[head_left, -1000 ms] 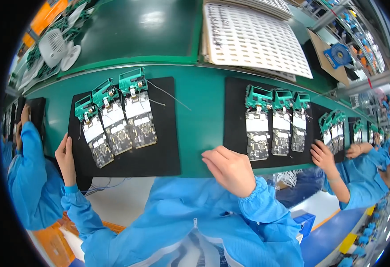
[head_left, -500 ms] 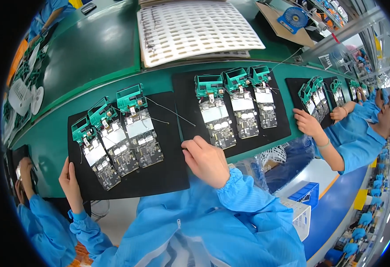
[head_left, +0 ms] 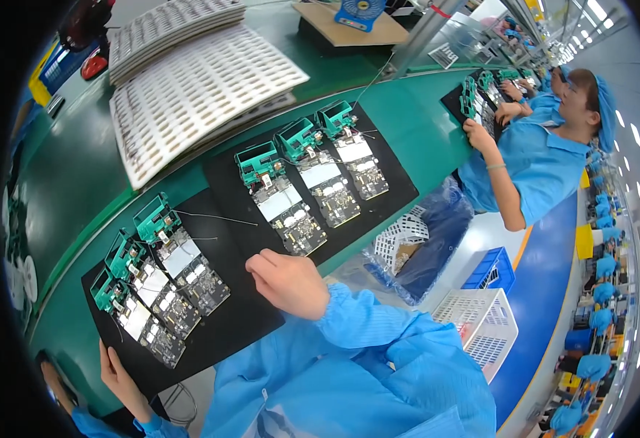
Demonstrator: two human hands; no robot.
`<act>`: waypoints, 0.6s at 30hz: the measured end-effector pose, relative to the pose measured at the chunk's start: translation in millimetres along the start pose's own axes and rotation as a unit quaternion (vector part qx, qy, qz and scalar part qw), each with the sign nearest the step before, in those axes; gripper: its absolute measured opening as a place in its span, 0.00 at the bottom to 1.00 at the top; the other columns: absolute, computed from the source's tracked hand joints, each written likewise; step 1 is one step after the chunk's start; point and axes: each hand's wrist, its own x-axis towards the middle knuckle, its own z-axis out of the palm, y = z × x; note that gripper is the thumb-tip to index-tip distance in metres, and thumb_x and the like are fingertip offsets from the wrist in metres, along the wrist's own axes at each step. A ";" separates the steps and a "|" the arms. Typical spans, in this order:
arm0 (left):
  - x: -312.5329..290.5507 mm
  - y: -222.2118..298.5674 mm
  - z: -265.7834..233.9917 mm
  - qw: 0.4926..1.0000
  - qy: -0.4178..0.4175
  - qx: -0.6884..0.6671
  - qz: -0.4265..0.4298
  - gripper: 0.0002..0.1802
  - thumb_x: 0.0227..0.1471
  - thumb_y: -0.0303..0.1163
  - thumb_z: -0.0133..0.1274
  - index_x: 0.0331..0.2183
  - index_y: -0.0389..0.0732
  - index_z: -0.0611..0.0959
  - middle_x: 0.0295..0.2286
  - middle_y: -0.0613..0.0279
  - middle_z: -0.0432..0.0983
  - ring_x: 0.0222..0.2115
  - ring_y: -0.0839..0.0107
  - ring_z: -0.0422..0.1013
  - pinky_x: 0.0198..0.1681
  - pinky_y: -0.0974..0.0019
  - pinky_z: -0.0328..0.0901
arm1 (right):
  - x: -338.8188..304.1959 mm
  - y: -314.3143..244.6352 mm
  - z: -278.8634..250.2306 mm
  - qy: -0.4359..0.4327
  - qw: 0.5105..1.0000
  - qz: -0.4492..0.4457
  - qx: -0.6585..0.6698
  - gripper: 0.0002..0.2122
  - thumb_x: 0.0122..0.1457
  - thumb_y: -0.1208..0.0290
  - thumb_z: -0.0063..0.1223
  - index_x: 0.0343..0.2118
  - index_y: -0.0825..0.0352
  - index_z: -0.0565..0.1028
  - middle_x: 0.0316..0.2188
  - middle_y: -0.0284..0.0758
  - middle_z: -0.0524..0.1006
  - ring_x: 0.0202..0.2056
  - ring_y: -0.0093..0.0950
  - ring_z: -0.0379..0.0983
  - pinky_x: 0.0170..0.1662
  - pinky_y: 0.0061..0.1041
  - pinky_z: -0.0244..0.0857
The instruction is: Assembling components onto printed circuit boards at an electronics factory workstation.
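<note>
My left hand (head_left: 121, 379) grips the near left corner of a black mat (head_left: 240, 321), thumb on top. On that mat lie three circuit boards (head_left: 192, 274) side by side, each joined to a green plastic frame (head_left: 156, 217) at its far end. Loose thin wires (head_left: 218, 217) stick out from them. My right hand (head_left: 288, 283) is closed over the mat's right edge, its fingertips tucked out of sight. Just beyond it lies a second black mat (head_left: 386, 201) with three more boards (head_left: 327, 190) and green frames (head_left: 298, 139). The two mats meet or overlap.
Stacked white slotted trays (head_left: 203, 95) stand beyond the mats on the green bench (head_left: 418, 139). A blue fan (head_left: 360, 13) is farther back. At right a co-worker (head_left: 546, 150) handles another mat. A white basket (head_left: 480, 328) and a blue-lined bin (head_left: 437, 248) sit below the bench.
My view has swung right, so the bench things appear farther left. The co-worker's mat is farther from the second mat. My hands stay at the near mat's edges.
</note>
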 end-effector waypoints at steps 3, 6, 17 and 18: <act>2.7 -12.1 -2.2 0.998 -0.004 -0.053 0.025 0.24 0.65 0.32 0.45 0.57 0.30 0.69 0.47 0.56 0.74 0.41 0.78 0.67 0.45 0.74 0.62 | 1.4 -10.4 2.3 0.001 1.000 0.029 0.007 0.08 0.52 0.76 0.56 0.35 0.61 0.73 0.28 0.34 0.73 0.27 0.37 0.75 0.27 0.34 0.69; 8.4 -20.3 -17.1 0.993 -0.078 -0.089 -0.005 0.23 0.65 0.31 0.44 0.57 0.29 0.69 0.50 0.53 0.73 0.44 0.76 0.68 0.47 0.73 0.61 | 1.2 -25.6 13.7 0.042 0.998 0.042 -0.011 0.07 0.52 0.76 0.56 0.35 0.62 0.73 0.28 0.35 0.73 0.27 0.36 0.75 0.28 0.32 0.69; 38.5 -77.7 -66.3 0.969 -0.207 -0.128 0.049 0.27 0.58 0.23 0.50 0.59 0.31 0.67 0.43 0.60 0.74 0.37 0.79 0.68 0.41 0.75 0.65 | -15.1 -91.9 91.7 0.115 0.970 0.170 -0.129 0.05 0.53 0.76 0.54 0.33 0.63 0.74 0.30 0.39 0.76 0.31 0.40 0.75 0.32 0.36 0.69; 40.7 -80.6 -71.8 0.958 -0.243 -0.149 0.029 0.28 0.58 0.23 0.50 0.59 0.33 0.67 0.39 0.63 0.72 0.33 0.81 0.67 0.36 0.76 0.64 | -20.2 -93.2 101.0 0.136 0.966 0.170 -0.141 0.05 0.54 0.75 0.53 0.34 0.63 0.74 0.31 0.39 0.77 0.32 0.42 0.75 0.33 0.37 0.69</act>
